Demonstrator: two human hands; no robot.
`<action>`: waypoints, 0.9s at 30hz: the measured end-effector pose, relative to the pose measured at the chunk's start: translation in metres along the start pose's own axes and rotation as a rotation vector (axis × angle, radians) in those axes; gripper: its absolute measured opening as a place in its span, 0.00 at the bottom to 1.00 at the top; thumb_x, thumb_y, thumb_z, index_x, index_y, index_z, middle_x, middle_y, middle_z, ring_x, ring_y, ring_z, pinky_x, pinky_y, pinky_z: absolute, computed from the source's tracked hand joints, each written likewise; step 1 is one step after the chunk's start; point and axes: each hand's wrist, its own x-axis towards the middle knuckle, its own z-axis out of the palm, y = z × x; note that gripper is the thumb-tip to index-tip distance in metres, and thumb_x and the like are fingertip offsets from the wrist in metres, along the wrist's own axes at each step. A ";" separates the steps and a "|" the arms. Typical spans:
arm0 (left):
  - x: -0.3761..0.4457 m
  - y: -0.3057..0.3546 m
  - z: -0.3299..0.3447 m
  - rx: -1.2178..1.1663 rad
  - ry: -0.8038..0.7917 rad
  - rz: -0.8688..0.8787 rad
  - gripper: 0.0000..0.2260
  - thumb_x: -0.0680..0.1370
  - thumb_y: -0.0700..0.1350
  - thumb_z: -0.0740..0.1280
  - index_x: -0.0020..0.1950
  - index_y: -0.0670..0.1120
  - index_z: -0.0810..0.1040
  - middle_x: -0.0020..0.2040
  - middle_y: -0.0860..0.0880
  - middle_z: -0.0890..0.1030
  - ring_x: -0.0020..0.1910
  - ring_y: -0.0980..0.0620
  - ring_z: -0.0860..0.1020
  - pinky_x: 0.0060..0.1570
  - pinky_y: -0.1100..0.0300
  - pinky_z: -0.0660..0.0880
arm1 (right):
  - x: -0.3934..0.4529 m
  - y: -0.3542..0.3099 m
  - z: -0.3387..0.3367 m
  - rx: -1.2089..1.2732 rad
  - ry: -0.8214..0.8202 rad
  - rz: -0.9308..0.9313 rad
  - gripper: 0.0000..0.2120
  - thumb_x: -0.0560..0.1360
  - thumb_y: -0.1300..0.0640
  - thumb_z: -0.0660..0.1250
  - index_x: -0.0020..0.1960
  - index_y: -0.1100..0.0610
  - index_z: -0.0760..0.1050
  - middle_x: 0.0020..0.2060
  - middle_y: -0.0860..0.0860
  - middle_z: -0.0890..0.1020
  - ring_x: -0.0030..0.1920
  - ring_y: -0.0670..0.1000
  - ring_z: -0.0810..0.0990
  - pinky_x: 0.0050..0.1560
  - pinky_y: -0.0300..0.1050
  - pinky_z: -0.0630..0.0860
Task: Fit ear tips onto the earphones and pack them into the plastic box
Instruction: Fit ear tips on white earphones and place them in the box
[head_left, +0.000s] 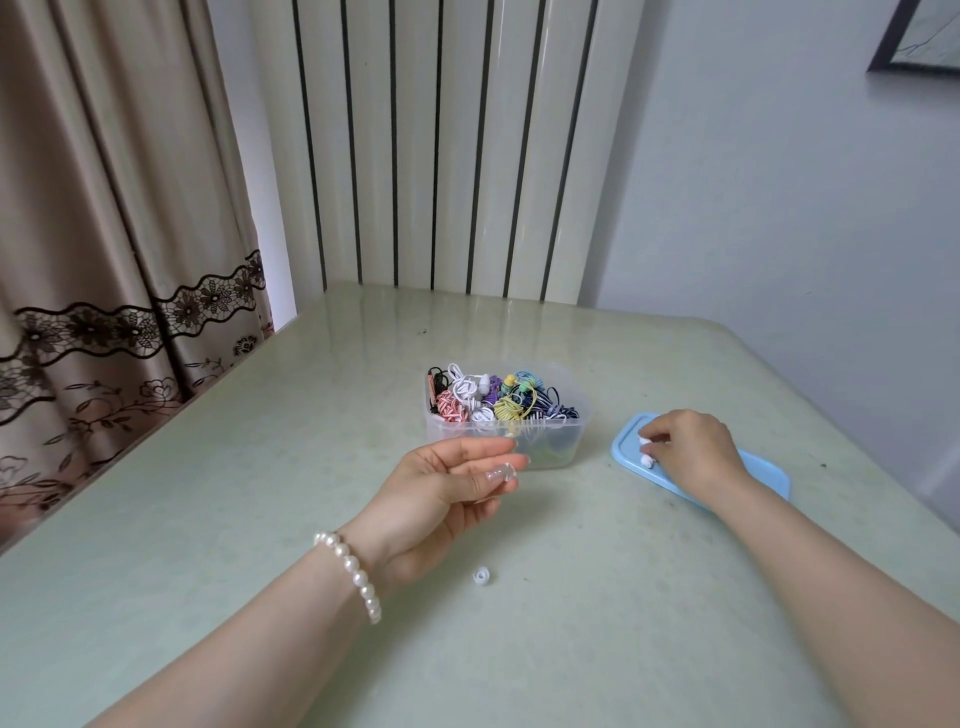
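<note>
Reaching across the pale green table (260, 519), your right hand (691, 449) curls over the blue lid (763, 475) and pinches a small white ear tip (645, 440); a second white tip (647, 460) lies on the lid just beside your fingers. Your left hand (447, 493), palm up and raised in front of the clear plastic box (571, 415), holds a tiny clear piece (503, 472) between thumb and fingertips; what it is, you cannot tell. Coiled earphones (493, 400) in many colours fill the box. One loose white ear tip (482, 576) sits on the table below your left wrist, near the pearl bracelet (350, 571).
</note>
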 end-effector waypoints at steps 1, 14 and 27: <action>0.000 0.000 0.000 -0.019 -0.002 -0.004 0.11 0.72 0.27 0.62 0.46 0.40 0.79 0.41 0.45 0.85 0.32 0.55 0.81 0.31 0.66 0.75 | -0.001 0.001 0.001 -0.028 0.025 -0.024 0.09 0.70 0.66 0.64 0.32 0.61 0.77 0.33 0.48 0.81 0.42 0.55 0.76 0.46 0.47 0.66; 0.007 -0.005 -0.002 -0.059 0.021 -0.015 0.08 0.72 0.27 0.62 0.44 0.36 0.79 0.39 0.44 0.84 0.32 0.56 0.80 0.32 0.67 0.77 | -0.008 0.003 -0.001 0.367 0.152 0.127 0.07 0.74 0.64 0.65 0.48 0.60 0.81 0.45 0.55 0.84 0.47 0.57 0.79 0.47 0.43 0.70; 0.018 0.016 0.024 -0.019 0.068 0.016 0.09 0.73 0.28 0.63 0.44 0.39 0.80 0.35 0.47 0.82 0.32 0.56 0.81 0.34 0.67 0.77 | -0.024 -0.051 -0.072 1.232 -0.045 0.119 0.09 0.68 0.70 0.69 0.43 0.57 0.80 0.30 0.48 0.84 0.35 0.46 0.81 0.45 0.37 0.77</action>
